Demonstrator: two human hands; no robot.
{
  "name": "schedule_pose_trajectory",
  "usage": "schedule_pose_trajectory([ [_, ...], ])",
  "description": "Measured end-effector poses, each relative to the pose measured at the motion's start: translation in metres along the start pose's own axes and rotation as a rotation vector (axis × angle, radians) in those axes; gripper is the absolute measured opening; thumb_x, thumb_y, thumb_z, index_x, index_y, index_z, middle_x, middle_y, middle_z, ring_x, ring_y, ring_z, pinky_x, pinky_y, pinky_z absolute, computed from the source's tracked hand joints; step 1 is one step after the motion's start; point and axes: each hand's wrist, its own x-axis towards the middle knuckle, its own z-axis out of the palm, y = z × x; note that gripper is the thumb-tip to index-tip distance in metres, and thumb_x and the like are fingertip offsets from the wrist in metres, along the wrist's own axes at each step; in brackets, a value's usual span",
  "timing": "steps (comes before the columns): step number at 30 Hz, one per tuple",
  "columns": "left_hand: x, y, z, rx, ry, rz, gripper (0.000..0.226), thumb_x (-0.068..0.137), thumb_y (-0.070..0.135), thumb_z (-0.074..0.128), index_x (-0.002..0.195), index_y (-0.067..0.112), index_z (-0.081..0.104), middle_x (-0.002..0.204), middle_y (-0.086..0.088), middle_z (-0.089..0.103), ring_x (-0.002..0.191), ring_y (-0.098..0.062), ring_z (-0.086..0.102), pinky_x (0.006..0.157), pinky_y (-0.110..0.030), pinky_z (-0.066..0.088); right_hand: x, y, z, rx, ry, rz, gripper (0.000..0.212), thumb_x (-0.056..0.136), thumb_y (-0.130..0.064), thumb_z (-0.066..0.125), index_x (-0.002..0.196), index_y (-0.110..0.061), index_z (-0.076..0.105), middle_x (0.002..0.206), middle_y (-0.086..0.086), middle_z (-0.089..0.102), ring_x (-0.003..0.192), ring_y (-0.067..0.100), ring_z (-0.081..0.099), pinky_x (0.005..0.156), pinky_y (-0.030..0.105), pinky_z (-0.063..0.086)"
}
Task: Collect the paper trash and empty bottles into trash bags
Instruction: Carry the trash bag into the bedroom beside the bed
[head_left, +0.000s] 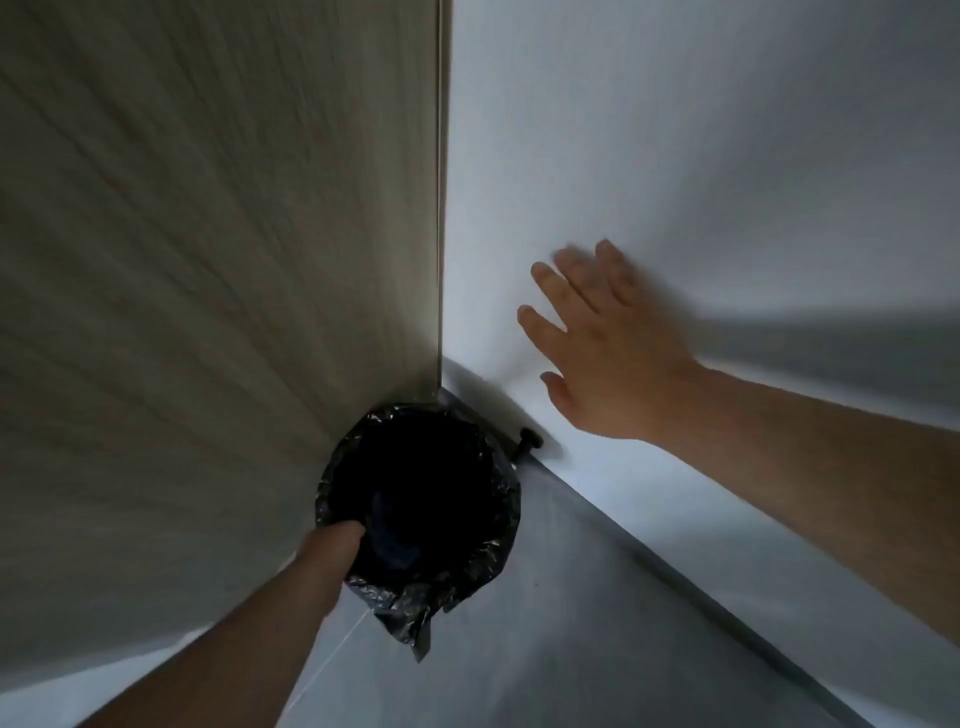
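Observation:
A round bin lined with a black trash bag (506, 514) stands on the floor in the corner, seen from above. Its inside is very dark, and I make out no paper or bottles there. My left hand (335, 543) reaches over the near rim into the bag; its fingers are lost in the dark, so I cannot tell whether they hold anything. My right hand (608, 353) is up by the white wall to the right of the bin, fingers straight and spread, holding nothing. It is blurred.
A wood-grain panel (218, 260) rises on the left and a white wall (675, 130) on the right, meeting behind the bin. A small black door stop (527, 441) sticks out at the wall's foot. Grey floor (571, 623) spreads to the right of the bin.

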Motion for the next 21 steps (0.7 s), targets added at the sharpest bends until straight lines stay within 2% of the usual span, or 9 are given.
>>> schedule_pose_trajectory([
  [2, 0.008, -0.01, 0.003, 0.033, -0.02, -0.088, 0.044, 0.097, 0.014, 0.046, 0.139, 0.004, 0.039, 0.138, -0.013, 0.047, 0.121, -0.031, 0.046, 0.105, -0.039, 0.034, 0.005, 0.007, 0.003, -0.078, -0.034, -0.008, 0.062, 0.076, -0.035, 0.062, 0.132, -0.009, 0.056, 0.148, 0.028, 0.036, 0.139, 0.046, 0.03, 0.116, 0.054, 0.003],
  [5, 0.025, -0.024, 0.011, -0.053, -0.049, -0.119, 0.035, 0.093, 0.004, 0.046, 0.128, 0.003, 0.048, 0.104, -0.014, 0.058, 0.08, -0.026, 0.053, 0.076, -0.035, 0.041, -0.001, 0.014, 0.01, -0.178, -0.087, -0.003, 0.066, 0.085, -0.041, 0.045, 0.143, -0.01, 0.042, 0.157, 0.023, 0.02, 0.146, 0.038, 0.016, 0.12, 0.049, -0.003],
  [6, 0.027, -0.024, 0.011, -0.078, -0.016, -0.105, 0.036, 0.092, 0.0, 0.046, 0.127, 0.002, 0.049, 0.101, -0.015, 0.058, 0.077, -0.026, 0.052, 0.071, -0.037, 0.042, -0.002, 0.015, 0.013, -0.194, -0.097, 0.0, 0.069, 0.086, -0.044, 0.041, 0.146, -0.01, 0.037, 0.158, 0.022, 0.017, 0.147, 0.037, 0.012, 0.12, 0.049, -0.004],
  [8, 0.029, -0.018, 0.012, -0.106, 0.012, -0.04, 0.033, 0.089, -0.005, 0.049, 0.123, 0.0, 0.051, 0.098, -0.016, 0.059, 0.078, -0.028, 0.054, 0.07, -0.039, 0.046, -0.002, 0.014, 0.014, -0.222, -0.116, 0.018, 0.073, 0.088, -0.05, 0.036, 0.149, -0.01, 0.032, 0.158, 0.021, 0.016, 0.148, 0.036, 0.009, 0.12, 0.048, -0.007],
  [11, 0.023, -0.004, 0.013, -0.113, -0.034, 0.048, 0.027, 0.086, -0.008, 0.051, 0.112, -0.003, 0.056, 0.093, -0.019, 0.062, 0.077, -0.029, 0.059, 0.061, -0.036, 0.051, 0.0, 0.011, 0.015, -0.258, -0.169, 0.04, 0.074, 0.09, -0.054, 0.021, 0.152, -0.012, 0.023, 0.16, 0.019, 0.012, 0.149, 0.034, 0.006, 0.119, 0.048, -0.012],
  [14, 0.013, 0.007, 0.007, -0.038, -0.005, 0.113, 0.028, 0.077, -0.008, 0.05, 0.102, 0.0, 0.06, 0.1, -0.025, 0.064, 0.084, -0.037, 0.064, 0.061, -0.041, 0.057, 0.002, 0.008, 0.011, -0.195, -0.164, 0.066, 0.075, 0.089, -0.054, 0.013, 0.151, -0.013, 0.026, 0.159, 0.019, 0.018, 0.148, 0.034, 0.011, 0.12, 0.048, -0.007],
  [16, 0.0, 0.013, -0.001, 0.021, 0.011, 0.159, 0.025, 0.076, -0.005, 0.051, 0.097, 0.002, 0.062, 0.098, -0.025, 0.064, 0.084, -0.039, 0.064, 0.064, -0.045, 0.058, 0.003, 0.006, 0.008, -0.115, -0.156, 0.079, 0.077, 0.087, -0.055, 0.014, 0.149, -0.013, 0.03, 0.157, 0.019, 0.022, 0.148, 0.033, 0.016, 0.121, 0.047, -0.001],
  [21, -0.07, 0.033, -0.031, 0.039, -0.058, 0.25, 0.02, 0.083, -0.01, 0.045, 0.087, 0.001, 0.061, 0.086, -0.019, 0.065, 0.075, -0.031, 0.063, 0.062, -0.034, 0.053, 0.0, -0.012, -0.015, 0.237, -0.07, 0.237, 0.064, 0.084, -0.044, 0.033, 0.131, -0.006, 0.055, 0.141, 0.023, 0.049, 0.134, 0.037, 0.041, 0.118, 0.048, 0.017],
])
